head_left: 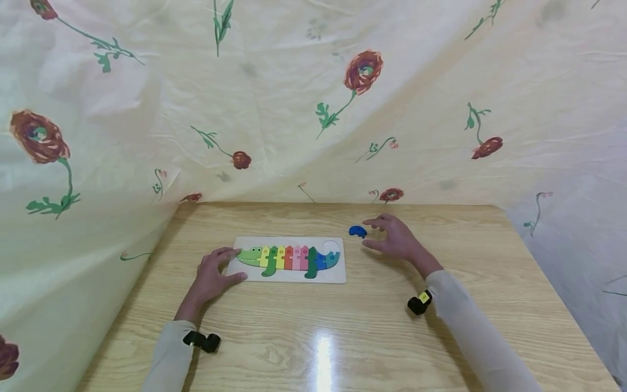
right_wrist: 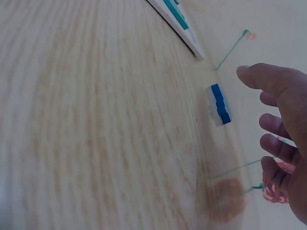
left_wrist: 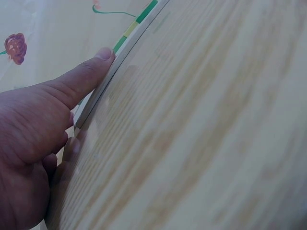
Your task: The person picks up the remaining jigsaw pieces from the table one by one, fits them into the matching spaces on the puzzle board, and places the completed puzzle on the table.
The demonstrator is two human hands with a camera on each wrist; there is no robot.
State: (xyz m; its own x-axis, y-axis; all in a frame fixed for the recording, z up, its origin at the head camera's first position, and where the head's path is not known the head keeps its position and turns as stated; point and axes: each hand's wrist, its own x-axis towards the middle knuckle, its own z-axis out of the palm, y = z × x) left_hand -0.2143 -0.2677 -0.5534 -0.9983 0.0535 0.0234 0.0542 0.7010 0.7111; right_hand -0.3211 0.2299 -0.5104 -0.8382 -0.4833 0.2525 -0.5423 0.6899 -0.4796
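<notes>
A white wooden puzzle board (head_left: 289, 282) lies on the table, with a crocodile of coloured pieces (head_left: 289, 258) set in it. One round recess (head_left: 332, 247) shows white above the tail. My left hand (head_left: 213, 275) rests at the board's left end, index fingertip by the crocodile's snout and straight thumb on the near edge, as the left wrist view also shows. Right of the board lies a loose blue puzzle piece (head_left: 357, 231), seen edge-on (right_wrist: 221, 104) in the right wrist view. My right hand (head_left: 394, 238) hovers beside it, thumb and fingers apart and holding nothing.
The wood-grain table (head_left: 274, 332) reaches back to a flowered cloth (head_left: 294, 109) hanging behind and at both sides. Each sleeve carries a small black camera, one on the left wrist (head_left: 202, 341) and one on the right wrist (head_left: 419, 303).
</notes>
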